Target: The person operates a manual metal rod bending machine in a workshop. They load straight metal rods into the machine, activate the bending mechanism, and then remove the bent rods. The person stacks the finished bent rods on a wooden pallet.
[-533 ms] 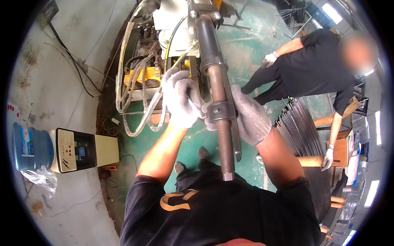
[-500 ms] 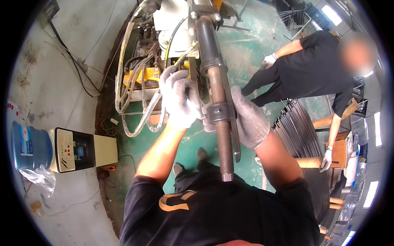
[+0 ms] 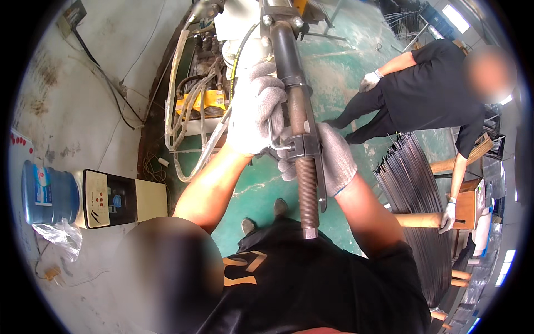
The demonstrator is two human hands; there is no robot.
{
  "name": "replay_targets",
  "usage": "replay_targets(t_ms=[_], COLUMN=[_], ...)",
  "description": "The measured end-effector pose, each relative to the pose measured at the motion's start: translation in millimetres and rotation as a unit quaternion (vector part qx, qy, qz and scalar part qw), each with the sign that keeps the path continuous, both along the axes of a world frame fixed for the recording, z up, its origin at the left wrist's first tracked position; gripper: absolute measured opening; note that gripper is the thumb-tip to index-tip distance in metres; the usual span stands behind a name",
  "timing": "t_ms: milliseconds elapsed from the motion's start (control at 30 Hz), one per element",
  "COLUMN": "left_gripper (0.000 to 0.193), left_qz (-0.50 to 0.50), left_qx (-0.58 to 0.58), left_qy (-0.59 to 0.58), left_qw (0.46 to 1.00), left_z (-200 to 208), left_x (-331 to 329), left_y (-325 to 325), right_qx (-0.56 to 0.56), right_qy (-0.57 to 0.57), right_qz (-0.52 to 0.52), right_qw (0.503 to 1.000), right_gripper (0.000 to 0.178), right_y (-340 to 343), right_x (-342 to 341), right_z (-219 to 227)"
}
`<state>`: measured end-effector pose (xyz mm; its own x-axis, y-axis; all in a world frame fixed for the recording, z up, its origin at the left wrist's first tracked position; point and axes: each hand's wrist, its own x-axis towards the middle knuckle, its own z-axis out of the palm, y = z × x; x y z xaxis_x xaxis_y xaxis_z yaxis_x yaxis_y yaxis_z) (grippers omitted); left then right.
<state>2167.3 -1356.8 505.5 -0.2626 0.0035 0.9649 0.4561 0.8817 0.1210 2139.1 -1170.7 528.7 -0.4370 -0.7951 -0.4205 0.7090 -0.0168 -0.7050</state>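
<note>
My left hand point(image 3: 257, 114), in a grey-white knit glove, is closed round an L-shaped hex key point(image 3: 271, 133). The key's short end meets the side of a dark clamp collar point(image 3: 303, 146). That collar sits round a steel shaft, just above its threaded length point(image 3: 307, 186), which ends in a squared tip. My right hand point(image 3: 335, 158), gloved too, wraps the collar from the right and below, its fingertips showing on the left side. A flat black bar point(image 3: 321, 186) runs along the shaft beside this hand. Farther up, the shaft enters a black cylinder point(image 3: 287, 55).
Clear hoses point(image 3: 173, 111) hang by a machine with a yellow block point(image 3: 203, 103) at far left. A water dispenser point(image 3: 111, 197) stands by the left wall. At right, a co-worker point(image 3: 423, 89) stands beside a bundle of dark rods point(image 3: 414, 195). A blurred round shape covers the lower left.
My left hand has moved up and right, and the hex key now shows at the collar. The collar appears turned, its round hole no longer facing up. My right hand stays round it.
</note>
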Motion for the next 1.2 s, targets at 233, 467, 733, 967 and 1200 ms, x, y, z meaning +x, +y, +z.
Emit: replay_targets(t_ms=[233, 467, 733, 967, 1200], left_gripper=[0.014, 0.024, 0.024, 0.026, 0.023], left_qz=[-0.003, -0.019, -0.100, -0.113, -0.010], left_qx=[-0.055, -0.136, -0.124, -0.021, 0.135], left_qy=[-0.016, -0.048, -0.099, -0.111, -0.150], left_qw=[0.998, 0.989, 0.982, 0.987, 0.979], left_z=[9.3, 14.5, 9.7, -1.3, -59.8], left_x=[1.0, 10.9, 43.5, 52.6, 62.9], left_y=[-5.1, -20.9, -1.8, 8.5, 13.6], right_qx=[-0.025, -0.014, -0.054, -0.039, -0.074], right_qy=[-0.028, -0.021, -0.031, -0.014, -0.039], right_qz=[-0.027, -0.012, -0.012, -0.037, -0.019], right_qw=[0.999, 1.000, 0.998, 0.998, 0.996], right_gripper=[0.044, 0.050, 0.046, 0.041, 0.051], right_y=[-4.2, -5.4, -0.9, -4.7, -3.0], right_x=[5.9, 2.1, 1.6, 5.5, -0.7], right_z=[7.7, 1.7, -5.6, 0.9, -8.1])
